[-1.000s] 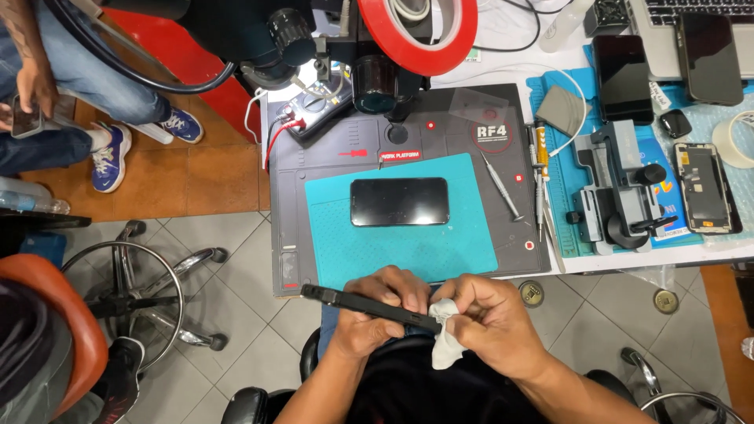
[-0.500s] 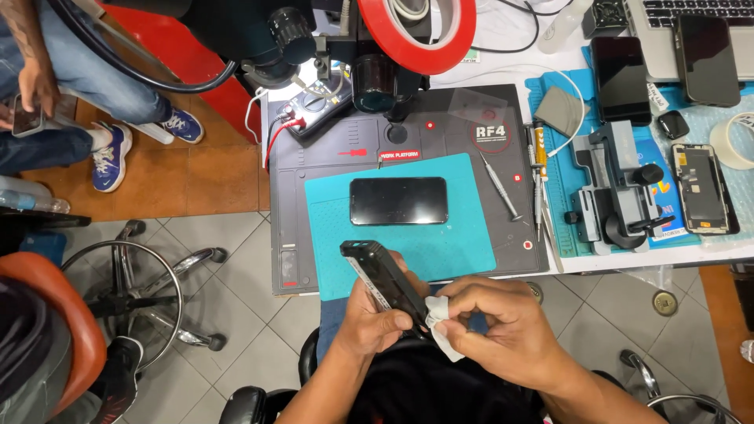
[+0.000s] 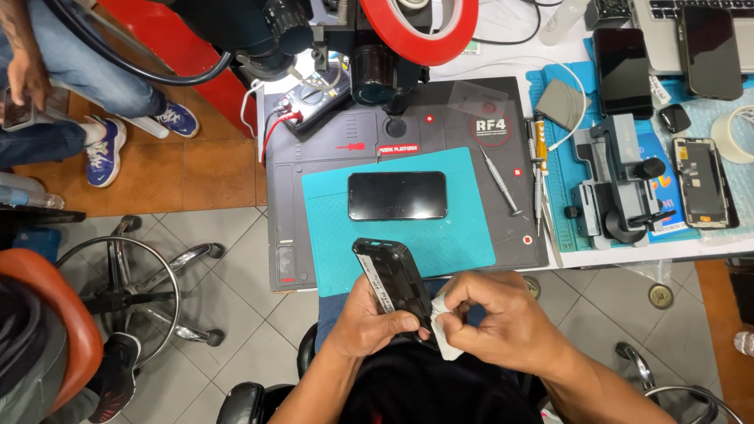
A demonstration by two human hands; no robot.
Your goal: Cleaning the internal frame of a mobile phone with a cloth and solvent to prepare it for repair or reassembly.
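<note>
My left hand [image 3: 369,320] grips a black opened phone body [image 3: 393,281], tilted with its top end pointing up-left over the mat's front edge. My right hand [image 3: 495,318] pinches a small white wipe [image 3: 441,334] against the phone's lower end. Both hands sit over my lap, just in front of the bench edge. A dark phone screen [image 3: 397,195] lies flat on the teal mat [image 3: 463,243], apart from my hands.
A grey work mat [image 3: 314,157] underlies the teal one; a thin screwdriver [image 3: 500,180] lies on it. To the right stand a clamp jig [image 3: 616,184], several phones and a tape roll [image 3: 738,133]. A red-ringed microscope [image 3: 416,27] hangs above. Another person sits at left [image 3: 47,86], beside stools.
The phone body has turned from lying edge-on and level to tilted up-left with its inner face showing. My right hand has shifted the wipe to its lower end.
</note>
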